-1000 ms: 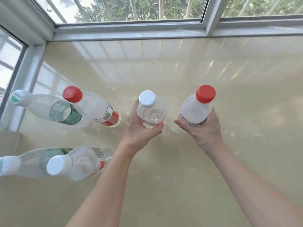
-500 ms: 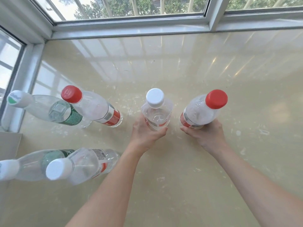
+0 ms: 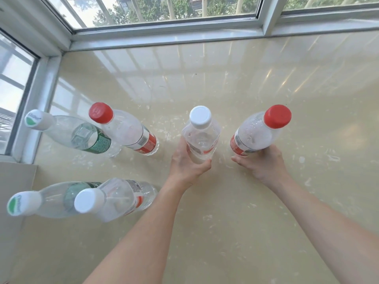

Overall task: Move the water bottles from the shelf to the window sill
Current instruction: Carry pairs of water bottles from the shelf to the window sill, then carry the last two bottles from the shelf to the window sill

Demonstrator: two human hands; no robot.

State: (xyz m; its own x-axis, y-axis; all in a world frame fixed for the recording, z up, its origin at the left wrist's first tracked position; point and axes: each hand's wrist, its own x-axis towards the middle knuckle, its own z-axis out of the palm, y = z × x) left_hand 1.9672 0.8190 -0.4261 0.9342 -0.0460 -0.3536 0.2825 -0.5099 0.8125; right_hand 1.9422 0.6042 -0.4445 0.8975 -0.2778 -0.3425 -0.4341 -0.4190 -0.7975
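Two clear water bottles stand upright in the middle of the beige window sill [image 3: 246,201]. My left hand [image 3: 184,162] grips the white-capped bottle [image 3: 202,136] low on its body. My right hand [image 3: 264,162] wraps around the base of the red-capped bottle [image 3: 258,134] beside it. Several more bottles stand at the left: a red-capped one [image 3: 127,130], a green-labelled one with a white cap [image 3: 75,133], another green-labelled one [image 3: 51,199] and a white-capped one [image 3: 114,199] at the front left.
Aluminium window frames [image 3: 164,35] close off the sill at the back and on the left [image 3: 34,115]. Bare sill stretches to the right and towards me.
Both bottles have come down and forward from a raised position. My hands have slid lower on them, and the view has shifted slightly downward.
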